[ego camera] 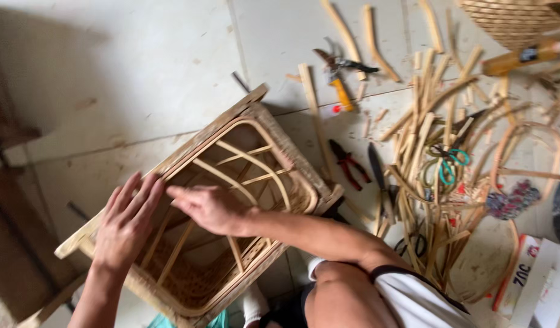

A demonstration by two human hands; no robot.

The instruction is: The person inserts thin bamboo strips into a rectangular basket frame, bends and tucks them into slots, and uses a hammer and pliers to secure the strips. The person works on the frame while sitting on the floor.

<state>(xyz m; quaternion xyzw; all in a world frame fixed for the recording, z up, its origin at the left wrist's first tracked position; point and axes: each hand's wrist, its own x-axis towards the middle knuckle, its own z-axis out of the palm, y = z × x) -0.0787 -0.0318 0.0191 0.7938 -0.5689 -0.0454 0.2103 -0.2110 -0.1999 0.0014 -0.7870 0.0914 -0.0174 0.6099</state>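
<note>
A square rattan frame (280, 152), woven on its sides and crossed by thin cane ribs, lies tilted on the tiled floor in front of me. My left hand (125, 222) rests flat with fingers spread on its left wooden rim. My right hand (210, 206) reaches across the opening, fingers extended and touching the rim and ribs near the upper left corner. Neither hand holds a tool.
Cut cane strips (426, 140) are scattered to the right with red-handled pliers (348, 164), a dark knife (377, 173), green-handled scissors (447, 164) and yellow-handled shears (337, 79). A woven basket (514, 18) sits top right; dark furniture stands at left.
</note>
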